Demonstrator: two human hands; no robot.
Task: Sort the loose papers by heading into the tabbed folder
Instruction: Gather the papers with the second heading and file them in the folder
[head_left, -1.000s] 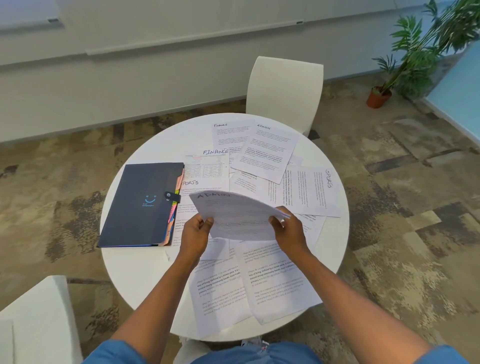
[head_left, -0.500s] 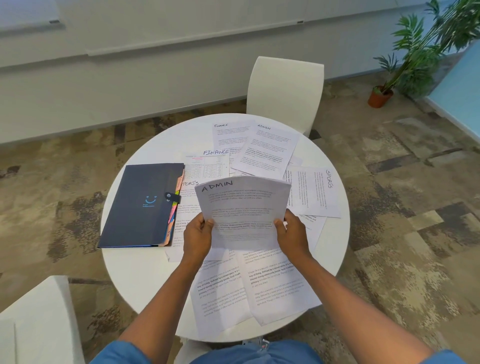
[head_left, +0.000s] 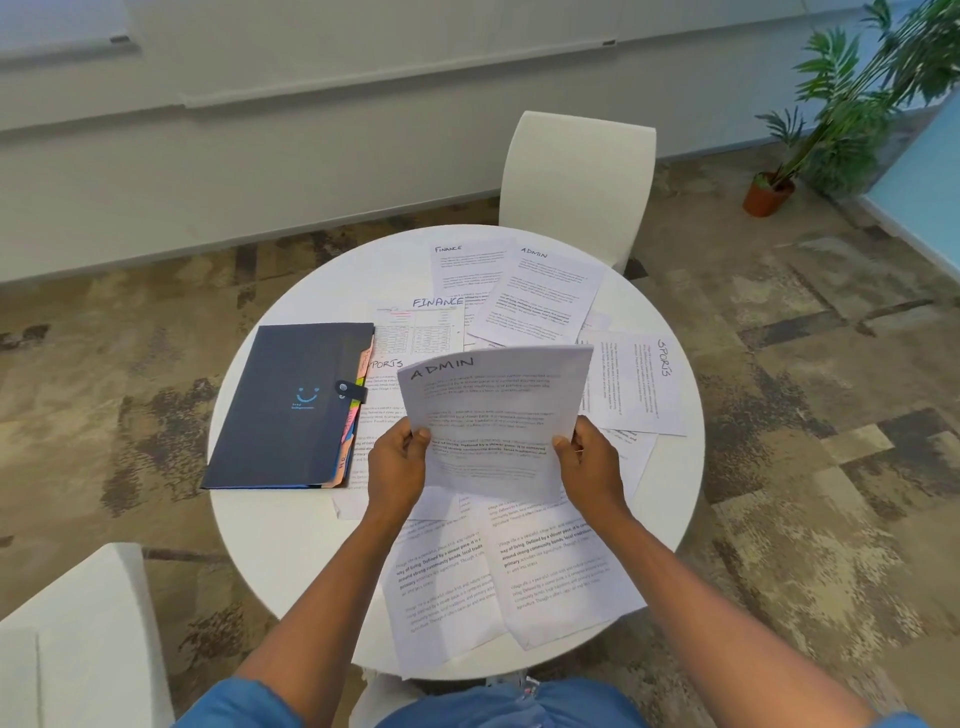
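On the round white table (head_left: 270, 540), far left of the held ADMIN sheet (head_left: 493, 415): a dark navy tabbed folder (head_left: 291, 405), lying flat and closed, snap strap fastened over its right edge, coloured tabs poking out along that edge. Just left of the held sheet, partly under the folder's tabs: a SPORTS page (head_left: 382, 374), mostly covered. Behind that and up-left of the held sheet: a FINANCE page with a table (head_left: 421, 327), flat on the tabletop.

At the held sheet's lower left edge: the left hand (head_left: 397, 470), thumb on the front face, fingers curled behind, pinching the paper. Sheet itself raised off the table, tilted towards the camera, handwritten heading at the top, top edge bowed slightly. At its lower right edge: the right hand (head_left: 592, 465), same pinch, thumb in front.

Beyond the held sheet, towards the far rim: a second FINANCE page (head_left: 467, 270), overlapped on its right by another ADMIN page (head_left: 540, 296) lying askew. Below the held sheet, nearest the body: two overlapping printed pages (head_left: 519, 582), headings hidden, hanging past the near rim. Right of the held sheet: a SPORTS page turned sideways (head_left: 639, 384), flat, over further paper.

Behind the table: a white chair (head_left: 576, 182). Far right of the held sheet, on the carpet: a potted plant (head_left: 769, 195).
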